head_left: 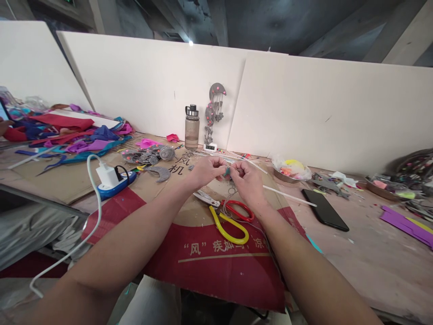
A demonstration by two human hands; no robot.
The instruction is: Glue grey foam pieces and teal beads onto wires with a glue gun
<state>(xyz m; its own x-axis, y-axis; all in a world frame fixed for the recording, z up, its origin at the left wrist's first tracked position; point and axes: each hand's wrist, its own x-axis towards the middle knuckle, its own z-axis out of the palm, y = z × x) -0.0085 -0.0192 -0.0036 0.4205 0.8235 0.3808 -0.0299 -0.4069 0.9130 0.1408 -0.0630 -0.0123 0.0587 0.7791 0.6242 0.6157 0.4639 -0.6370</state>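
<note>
My left hand [209, 171] and my right hand [247, 179] meet above the cardboard, fingertips pinched together. Between them is a small grey-green piece [227, 172], mostly covered by the fingers; its kind is unclear. Grey yarn [232, 191] trails down from the fingers toward the scissors. These scissors [233, 232], with one yellow and one red handle, lie just below my hands, blades pointing up and left. A grey felt crescent [160, 174] lies left of my left hand.
Grey felt pieces and a yarn ball [167, 153] lie left. Behind stand a bottle [192, 128] and a hanging moon ornament [216, 92]. A phone [326, 211], white sticks [291, 195] and a bowl [286, 177] are right. A power strip [117, 184] with a cable sits left.
</note>
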